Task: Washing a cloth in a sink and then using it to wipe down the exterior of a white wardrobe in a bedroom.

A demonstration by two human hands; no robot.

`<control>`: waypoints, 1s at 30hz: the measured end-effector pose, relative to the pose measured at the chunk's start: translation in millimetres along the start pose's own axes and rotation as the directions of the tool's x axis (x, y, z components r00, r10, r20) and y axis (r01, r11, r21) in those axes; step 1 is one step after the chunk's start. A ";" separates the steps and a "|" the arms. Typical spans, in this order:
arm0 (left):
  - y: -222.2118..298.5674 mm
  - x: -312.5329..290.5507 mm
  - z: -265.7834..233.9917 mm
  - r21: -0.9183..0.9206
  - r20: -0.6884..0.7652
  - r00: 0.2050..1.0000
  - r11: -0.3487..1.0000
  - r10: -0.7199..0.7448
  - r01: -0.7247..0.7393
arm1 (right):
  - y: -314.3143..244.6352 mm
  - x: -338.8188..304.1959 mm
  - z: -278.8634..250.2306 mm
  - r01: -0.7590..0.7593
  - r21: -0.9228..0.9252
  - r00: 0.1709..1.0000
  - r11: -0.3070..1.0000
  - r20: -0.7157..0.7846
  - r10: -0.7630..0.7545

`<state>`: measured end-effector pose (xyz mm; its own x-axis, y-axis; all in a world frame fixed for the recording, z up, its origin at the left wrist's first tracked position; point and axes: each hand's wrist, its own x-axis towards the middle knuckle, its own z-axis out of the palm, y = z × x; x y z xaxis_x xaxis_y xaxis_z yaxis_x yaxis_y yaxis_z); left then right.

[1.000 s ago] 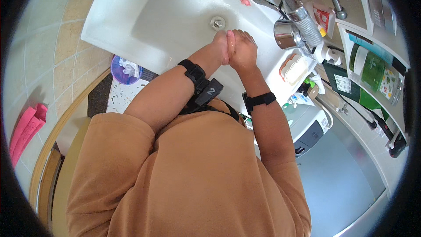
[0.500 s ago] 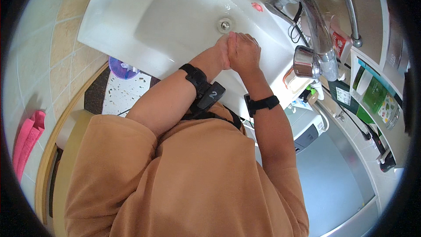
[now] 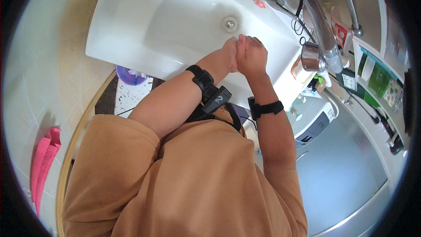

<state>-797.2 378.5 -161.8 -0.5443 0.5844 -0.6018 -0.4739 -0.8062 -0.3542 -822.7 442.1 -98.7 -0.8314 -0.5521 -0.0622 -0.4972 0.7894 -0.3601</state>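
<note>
My left hand [image 3: 229, 54] and my right hand [image 3: 253, 56] are clasped together over the near side of a white washbasin [image 3: 184, 0]. The right hand's fingers curl closed over the left hand. Most of the left hand's fingers are hidden in that clasp. No other object shows in either hand. Just beyond them is the round metal drain [image 3: 230, 24]. A black strap [image 3: 200, 78] with a small black box is on my left wrist, and another black strap [image 3: 268, 109] is on the right.
Chrome tap fittings [image 3: 283, 11] and a chrome shower head [image 3: 311, 57] stand at the basin's right side. A small pinkish-red piece [image 3: 259, 4] lies on the rim. A purple basin [image 3: 127, 77] is below left; a pink cloth [image 3: 44, 162] hangs at far left.
The whole view has shifted a little, so the basin and surroundings sit further right. My hands stay clasped, with a slight shift of the fingers against each other.
</note>
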 end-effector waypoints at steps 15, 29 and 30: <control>-16.6 -54.7 37.1 0.444 -0.357 0.934 0.880 0.003 0.167 | -20.5 -58.4 -3.8 -0.409 0.521 0.773 0.749 -0.238 0.588; -32.4 -86.4 17.6 0.430 0.454 0.445 -0.627 0.772 0.650 | 50.7 -69.1 -28.7 -0.395 0.694 0.699 -0.602 0.652 0.293; -25.3 -76.4 5.9 0.379 0.503 0.444 -0.651 0.741 0.658 | 51.0 -74.3 -29.0 -0.409 0.677 0.701 -0.611 0.662 0.264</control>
<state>-747.8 354.8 -102.7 -0.9415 -0.2915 -0.1694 -0.3114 0.9443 0.1060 -793.4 531.1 -85.5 -0.5501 -0.3562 -0.7554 0.8123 -0.4383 -0.3848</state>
